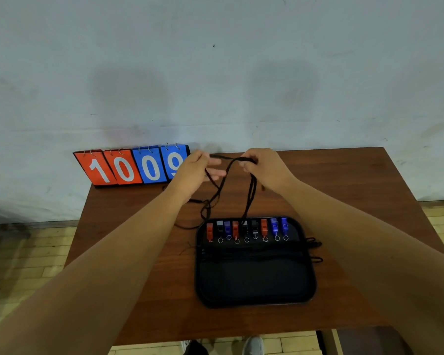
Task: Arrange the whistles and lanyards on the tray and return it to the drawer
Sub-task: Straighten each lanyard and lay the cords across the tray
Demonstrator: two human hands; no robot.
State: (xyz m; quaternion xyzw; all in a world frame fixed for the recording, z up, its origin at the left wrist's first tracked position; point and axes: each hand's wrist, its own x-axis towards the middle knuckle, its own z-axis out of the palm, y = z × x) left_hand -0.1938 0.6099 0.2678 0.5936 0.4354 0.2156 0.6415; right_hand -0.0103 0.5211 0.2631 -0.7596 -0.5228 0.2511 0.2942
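A black tray [254, 301] lies on the brown table [144, 290] near its front. Along the tray's far edge stands a row of several whistles [246, 229] in red, black and blue, each with a small metal ring. Black lanyards [315, 244] lie across the tray's middle and poke over its right rim. My left hand [194, 170] and my right hand [263, 165] are raised above the table behind the tray. Both pinch one black lanyard [227, 185] stretched between them, with its loops hanging down toward the whistles.
A flip scoreboard [133, 166] with red and blue number cards stands at the table's back left against the pale wall. Loose lanyard cord trails on the table left of the tray. Tiled floor and shoes show below the table's front edge.
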